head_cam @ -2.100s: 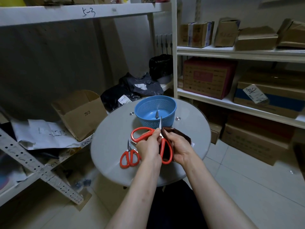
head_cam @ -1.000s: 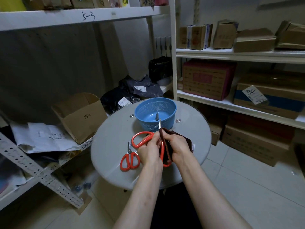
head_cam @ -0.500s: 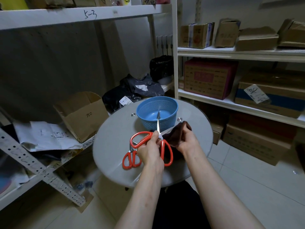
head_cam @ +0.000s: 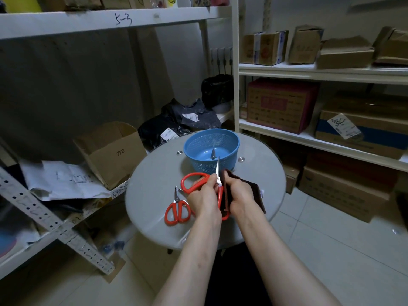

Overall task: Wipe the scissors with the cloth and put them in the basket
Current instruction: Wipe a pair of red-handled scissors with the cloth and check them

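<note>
My left hand grips large red-handled scissors upright above the round table, their blade tip pointing at the blue basket. My right hand holds a dark brown cloth pressed against the right side of the scissors, over the lower blade and handle. A smaller pair of red scissors lies flat on the table to the left of my hands. A small metal object stands inside the basket.
The round grey glass table stands among white shelves loaded with cardboard boxes. An open cardboard box and papers sit on the low left shelf. Dark bags lie behind the table. Tiled floor spreads to the right.
My right hand has drawn the cloth back down from the blade's upper part to the lower blade and handle. My left hand keeps the scissors upright.
</note>
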